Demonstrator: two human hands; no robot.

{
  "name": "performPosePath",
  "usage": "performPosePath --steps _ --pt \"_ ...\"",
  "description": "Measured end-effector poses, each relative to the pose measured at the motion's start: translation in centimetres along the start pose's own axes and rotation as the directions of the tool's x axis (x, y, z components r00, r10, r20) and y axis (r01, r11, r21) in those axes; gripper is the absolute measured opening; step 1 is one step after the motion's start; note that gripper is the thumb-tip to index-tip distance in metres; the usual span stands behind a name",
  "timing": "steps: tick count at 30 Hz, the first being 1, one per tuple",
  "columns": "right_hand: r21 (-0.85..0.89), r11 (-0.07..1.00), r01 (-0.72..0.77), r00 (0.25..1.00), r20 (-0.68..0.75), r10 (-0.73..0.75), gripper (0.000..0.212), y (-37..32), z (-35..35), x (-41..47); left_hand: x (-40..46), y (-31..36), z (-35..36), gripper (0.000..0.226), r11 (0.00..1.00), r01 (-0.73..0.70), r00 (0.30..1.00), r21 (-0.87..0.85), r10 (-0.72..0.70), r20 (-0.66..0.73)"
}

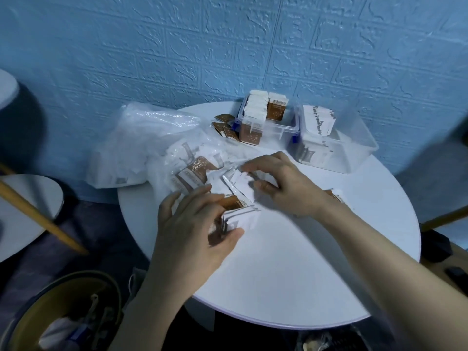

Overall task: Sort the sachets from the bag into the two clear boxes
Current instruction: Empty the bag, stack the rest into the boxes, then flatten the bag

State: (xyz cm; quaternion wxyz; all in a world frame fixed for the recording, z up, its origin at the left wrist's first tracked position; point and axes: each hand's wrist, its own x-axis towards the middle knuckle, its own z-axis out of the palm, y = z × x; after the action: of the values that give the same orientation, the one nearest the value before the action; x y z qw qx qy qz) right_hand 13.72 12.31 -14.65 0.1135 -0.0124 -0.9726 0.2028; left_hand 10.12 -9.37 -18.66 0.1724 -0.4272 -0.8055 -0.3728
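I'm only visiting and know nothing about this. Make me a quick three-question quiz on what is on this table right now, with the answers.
1. True or false: the left hand holds a stack of sachets.
2. Which clear box has blue latches? A) the box with brown sachets B) the box with white sachets
3. Fill in: a few brown sachets lie loose on the round ____ table, between the plastic bag and a box.

Key
1. True. Its fingers curl round the stack.
2. A.
3. White.

The right hand pinches a white sachet just in front of the bag.
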Motion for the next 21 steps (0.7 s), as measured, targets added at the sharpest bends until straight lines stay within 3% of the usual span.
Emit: performPosePath --steps 3,6,10,14,17,19,21 --pt "-0.027 0.999 0.020 0.993 0.116 -0.017 0.062 -0.5 -0.1 1.6 0.3 -1.0 0.4 0.039 0.994 0.090 0.995 -0.066 -0.087 0.049" --pt "-0.016 1.000 0.022 0.981 0.191 -0.019 0.069 -0.5 -0.5 2.3 0.3 -1.3 0.7 0.035 0.977 0.155 0.987 -0.144 -0.146 0.069" --pt "0.005 0.997 0.072 0.992 0.102 -0.072 0.056 -0.3 -0.5 2.3 0.2 -1.7 1.0 0.041 0.975 0.168 0.985 -0.146 -0.159 0.068" --pt "0.063 0.998 0.020 0.998 -0.057 -0.016 0.029 -0.4 -0.7 1.0 0.1 -1.9 1.0 0.041 0.981 0.146 0.988 -0.126 -0.139 0.067" --pt "0.283 0.950 -0.131 0.973 -0.145 0.178 0.020 -0.6 -1.5 -0.8 0.1 -1.9 1.0 0.043 0.981 0.138 0.989 -0.136 -0.128 0.081" --pt "0.532 0.817 -0.223 0.945 -0.089 0.316 0.013 -0.5 -2.4 -2.5 0.1 -1.9 1.0 0.041 0.980 0.124 0.990 -0.158 -0.112 0.083" --pt "0.636 0.719 -0.281 0.935 0.013 0.355 0.015 -0.1 -2.9 -4.2 0.0 -1.6 0.8 0.039 0.981 0.091 0.994 -0.170 -0.079 0.075"
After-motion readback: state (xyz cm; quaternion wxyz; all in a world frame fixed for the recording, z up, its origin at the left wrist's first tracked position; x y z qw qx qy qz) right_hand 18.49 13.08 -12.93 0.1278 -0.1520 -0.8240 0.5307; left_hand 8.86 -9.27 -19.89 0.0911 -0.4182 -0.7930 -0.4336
